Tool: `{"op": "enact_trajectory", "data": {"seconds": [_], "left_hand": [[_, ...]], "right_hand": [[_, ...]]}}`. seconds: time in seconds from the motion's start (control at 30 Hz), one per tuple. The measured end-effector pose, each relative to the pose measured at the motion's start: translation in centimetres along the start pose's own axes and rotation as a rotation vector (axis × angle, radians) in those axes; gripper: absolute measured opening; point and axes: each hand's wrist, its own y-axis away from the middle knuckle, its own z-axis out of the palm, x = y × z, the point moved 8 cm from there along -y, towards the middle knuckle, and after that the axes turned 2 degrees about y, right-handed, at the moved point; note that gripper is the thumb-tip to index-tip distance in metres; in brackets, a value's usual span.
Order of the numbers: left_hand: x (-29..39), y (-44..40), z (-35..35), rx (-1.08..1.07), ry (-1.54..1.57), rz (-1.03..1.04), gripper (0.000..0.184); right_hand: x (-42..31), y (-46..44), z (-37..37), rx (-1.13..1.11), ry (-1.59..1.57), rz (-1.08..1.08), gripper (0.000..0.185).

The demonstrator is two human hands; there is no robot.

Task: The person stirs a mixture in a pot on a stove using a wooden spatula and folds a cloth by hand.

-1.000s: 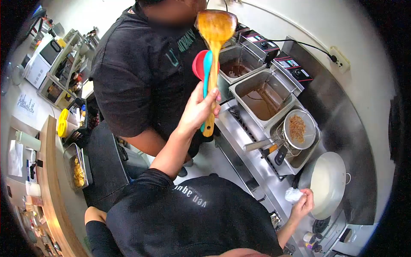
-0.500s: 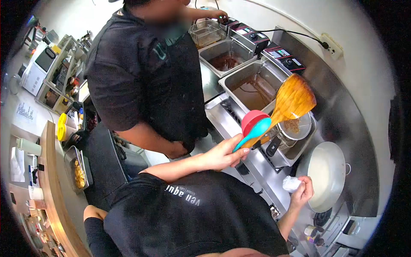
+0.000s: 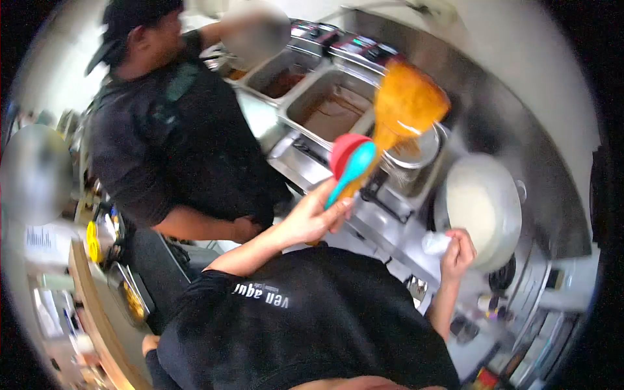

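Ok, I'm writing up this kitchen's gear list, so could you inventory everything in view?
Spoon: one, teal, centre
Scoop: one, red, behind the spoon
Spatula: one, orange-brown, right of the scoop
Strainer: one, grey, partly behind the spatula
Fryer tanks: at least three, silver, top centre
Control boxes: at least two, black, behind the tanks
Pot: one, grey, right, with pale contents
Wad: one, white, left of the pot
Tray: one, silver, lower left, with yellow food
Lid: at least one, yellow, above the tray
Co-worker: one, black cap and shirt, upper left
The rest is too blurred to list.
Left hand: one, bare, round the spatula and spoon
Right hand: one, bare, gripping the wad
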Motion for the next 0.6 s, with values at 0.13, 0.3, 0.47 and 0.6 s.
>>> {"op": "enact_trajectory", "data": {"seconds": [0.13,0.3,0.47,0.6], "left_hand": [[-0.1,-0.9,0.3,0.05,-0.029,-0.028,0.015],[-0.7,-2.3,1.3,0.06,0.054,-0.041,0.016],[-0.2,-3.6,3.3,0.015,0.043,-0.061,0.018],[-0.2,-4.2,4.4,-0.059,0.037,-0.05,0.023]], "right_hand": [[1.2,0.6,-0.8,-0.008,0.016,0.064,0.015],[2.2,1.9,-0.5,-0.057,0.032,0.078,0.006],[2.4,2.8,1.1,-0.162,0.051,0.117,0.023],[2.0,2.9,1.2,-0.231,0.074,0.062,0.026]]}}
